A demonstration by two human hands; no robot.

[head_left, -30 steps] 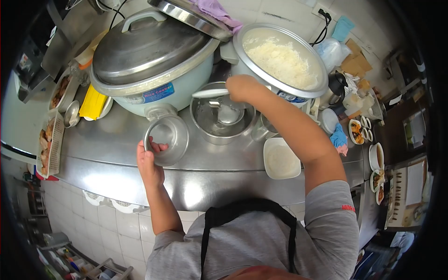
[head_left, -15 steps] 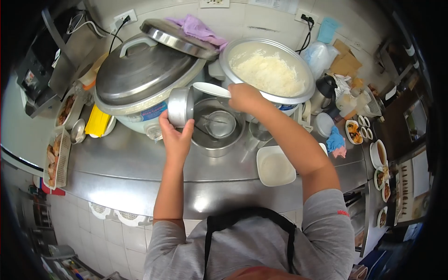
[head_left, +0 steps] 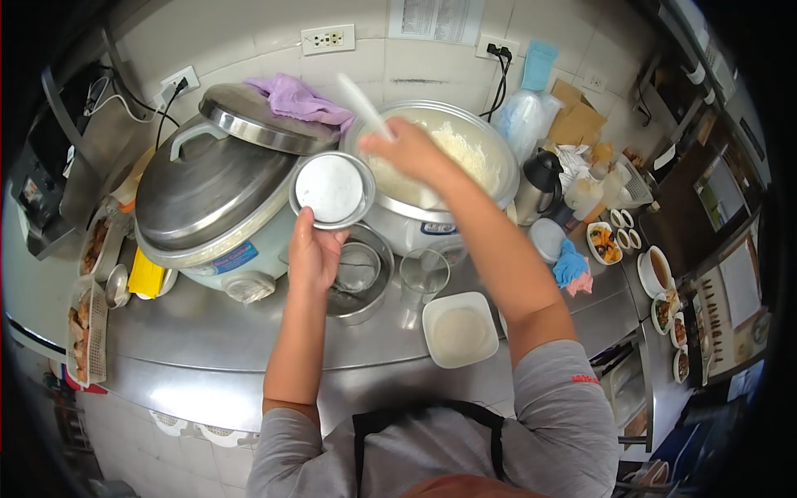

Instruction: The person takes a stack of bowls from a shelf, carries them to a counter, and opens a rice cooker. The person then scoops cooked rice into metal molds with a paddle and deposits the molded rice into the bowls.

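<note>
My left hand (head_left: 311,249) holds up a small round metal bowl (head_left: 330,189), its pale, bright round face turned toward me. Whether that face is bare metal or packed rice I cannot tell. Just right of it, my right hand (head_left: 407,149) grips a white rice paddle (head_left: 363,104), tilted up and blurred by motion. Under this hand stands an open rice cooker (head_left: 508,178), with white rice (head_left: 469,158) heaped inside. Below the bowl, a metal basin (head_left: 382,295) holds a smaller round metal vessel (head_left: 357,267), partly hidden by my left hand.
A large lidded rice cooker (head_left: 212,191) stands at left, with another lid (head_left: 241,129) and a purple cloth (head_left: 299,98) on top. A clear pitcher (head_left: 423,276) and a white square container (head_left: 461,330) sit near my right forearm. A thermos (head_left: 541,187) stands farther right.
The bowl has turned from sideways to face me. My right hand has swung the paddle from beside the bowl to over the open cooker, tilting it upward. The head view has shifted.
</note>
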